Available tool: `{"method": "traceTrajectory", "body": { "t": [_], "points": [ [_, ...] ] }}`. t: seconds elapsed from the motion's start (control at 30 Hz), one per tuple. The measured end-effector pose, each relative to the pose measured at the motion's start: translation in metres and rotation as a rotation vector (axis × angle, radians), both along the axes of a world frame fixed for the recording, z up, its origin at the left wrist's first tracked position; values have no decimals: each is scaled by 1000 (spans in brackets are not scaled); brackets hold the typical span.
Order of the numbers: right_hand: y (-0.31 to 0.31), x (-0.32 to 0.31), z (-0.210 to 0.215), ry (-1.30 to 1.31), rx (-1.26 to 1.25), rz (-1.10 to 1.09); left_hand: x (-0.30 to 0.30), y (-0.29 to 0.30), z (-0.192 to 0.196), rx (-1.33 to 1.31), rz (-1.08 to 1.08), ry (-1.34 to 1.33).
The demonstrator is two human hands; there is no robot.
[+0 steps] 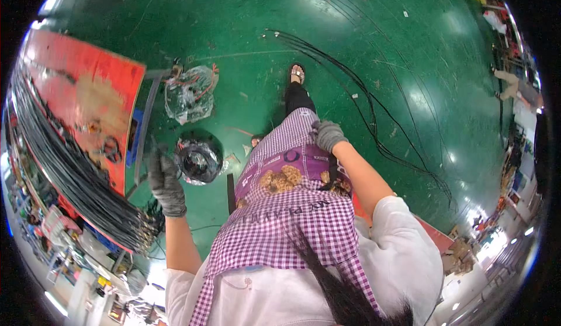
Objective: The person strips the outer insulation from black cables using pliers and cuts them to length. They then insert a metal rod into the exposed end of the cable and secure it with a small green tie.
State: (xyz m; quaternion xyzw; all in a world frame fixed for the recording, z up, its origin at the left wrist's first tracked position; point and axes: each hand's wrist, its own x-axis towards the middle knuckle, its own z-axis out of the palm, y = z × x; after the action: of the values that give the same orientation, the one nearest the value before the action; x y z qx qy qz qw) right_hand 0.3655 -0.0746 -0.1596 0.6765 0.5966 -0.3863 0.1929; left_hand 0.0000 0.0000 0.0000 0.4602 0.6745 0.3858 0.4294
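- Grey knit gloves on left hand (165, 186) and right hand (328, 135).
- White short-sleeved shirt (403, 244), sleeves ending above the elbows.
- Purple-and-white checked apron (292, 215) with a darker purple printed panel and brown motif.
- Black trousers (298, 98).
- Open sandal (297, 73) with dark straps.
- Long dark hair (345, 291).
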Motion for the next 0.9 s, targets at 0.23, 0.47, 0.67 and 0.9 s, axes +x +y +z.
{"method": "traceTrajectory", "body": {
  "t": [0.23,0.47,0.67,0.9],
  "points": [
    [94,153,-110,64,-174,-205,102,102,-146,-503,178,-168],
    [203,207,-187,80,-270,-183,147,119,-286,-291,-667,725],
    [287,194,-365,28,-305,-151,247,216,-398,-597,-126,371],
    [371,155,-654,-124,-33,125,279,312,-617,-910,144,-57]
  ]
}}
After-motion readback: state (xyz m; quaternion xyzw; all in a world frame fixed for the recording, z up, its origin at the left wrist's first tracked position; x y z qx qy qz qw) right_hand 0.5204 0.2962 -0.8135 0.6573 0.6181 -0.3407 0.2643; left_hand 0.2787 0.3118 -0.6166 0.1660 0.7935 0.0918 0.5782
